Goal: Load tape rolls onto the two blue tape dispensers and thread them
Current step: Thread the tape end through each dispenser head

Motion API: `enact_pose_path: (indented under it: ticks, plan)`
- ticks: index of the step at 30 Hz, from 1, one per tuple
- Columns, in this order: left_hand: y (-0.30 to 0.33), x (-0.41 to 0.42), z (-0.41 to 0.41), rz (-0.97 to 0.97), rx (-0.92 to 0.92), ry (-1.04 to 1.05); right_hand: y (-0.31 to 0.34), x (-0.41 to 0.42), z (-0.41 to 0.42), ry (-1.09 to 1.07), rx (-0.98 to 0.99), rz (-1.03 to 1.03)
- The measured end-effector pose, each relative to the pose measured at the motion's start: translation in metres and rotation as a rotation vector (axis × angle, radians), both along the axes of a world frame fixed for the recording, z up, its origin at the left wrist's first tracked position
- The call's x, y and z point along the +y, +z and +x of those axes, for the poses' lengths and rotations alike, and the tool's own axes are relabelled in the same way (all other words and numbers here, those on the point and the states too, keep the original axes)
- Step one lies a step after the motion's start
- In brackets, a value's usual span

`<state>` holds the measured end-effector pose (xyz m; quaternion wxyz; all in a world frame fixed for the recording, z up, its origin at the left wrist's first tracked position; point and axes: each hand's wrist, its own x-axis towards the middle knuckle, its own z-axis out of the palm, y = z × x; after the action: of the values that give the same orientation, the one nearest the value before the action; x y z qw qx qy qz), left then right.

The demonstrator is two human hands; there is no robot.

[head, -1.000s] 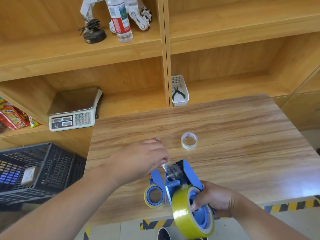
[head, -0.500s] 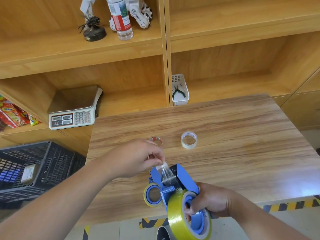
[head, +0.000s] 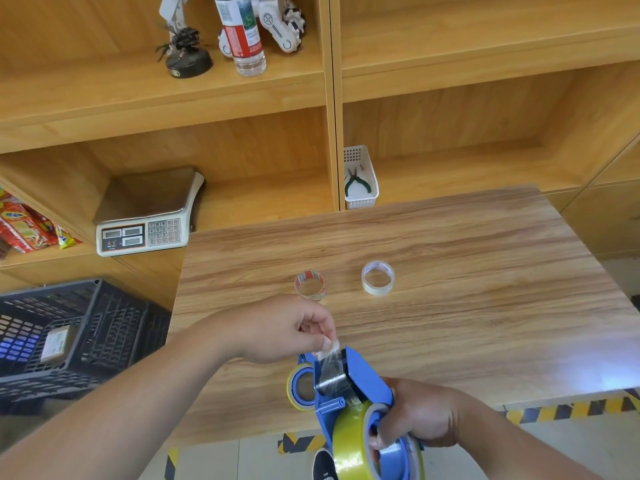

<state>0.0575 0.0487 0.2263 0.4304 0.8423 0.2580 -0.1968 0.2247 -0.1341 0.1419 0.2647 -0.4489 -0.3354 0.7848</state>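
My right hand (head: pixel 419 414) grips a blue tape dispenser (head: pixel 367 382) by its handle above the table's near edge. A yellowish tape roll (head: pixel 349 441) sits on its hub. My left hand (head: pixel 280 329) pinches the clear tape end (head: pixel 329 358) that runs up over the dispenser's front. Behind it, partly hidden, a second blue dispenser with a yellow roll (head: pixel 300 386) lies on the table. Two small tape rolls rest farther back: a red-printed roll (head: pixel 310 285) and a clear roll (head: pixel 378 277).
The wooden table (head: pixel 450 289) stands against shelving. A weighing scale (head: pixel 145 230) and a white basket with pliers (head: pixel 359 181) sit on the shelf behind. A dark plastic crate (head: pixel 62 341) lies at the left. Striped floor tape (head: pixel 554 410) runs below the table's near edge.
My left hand has drawn the tape end up and a little to the right, stretching the clear strip over the dispenser's front. The red-printed roll behind it has come into view.
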Motion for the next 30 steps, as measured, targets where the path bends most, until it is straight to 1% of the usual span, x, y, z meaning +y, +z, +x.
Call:
enact_pose_path:
  ticks: [3, 7, 10, 20, 25, 30]
  plan:
    - [0.005, 0.002, -0.002, 0.001, 0.0, -0.004, 0.001, -0.002, 0.001, -0.002, -0.001, -0.01]
    - [0.015, 0.007, -0.005, 0.108, 0.047, -0.1, 0.004, -0.002, 0.007, 0.018, -0.003, -0.039]
    - [0.018, 0.009, -0.006, 0.143, 0.056, -0.129, 0.008, -0.001, 0.008, 0.036, -0.006, -0.031]
    - [0.006, 0.011, -0.008, 0.114, 0.014, -0.05, 0.016, 0.003, 0.006, 0.056, -0.029, -0.028]
    - [-0.007, 0.004, -0.004, -0.011, -0.001, 0.02, 0.014, 0.005, -0.001, 0.046, -0.031, 0.006]
    - [-0.015, 0.001, -0.004, -0.229, -0.003, 0.074, 0.008, 0.002, -0.002, 0.011, -0.007, -0.02]
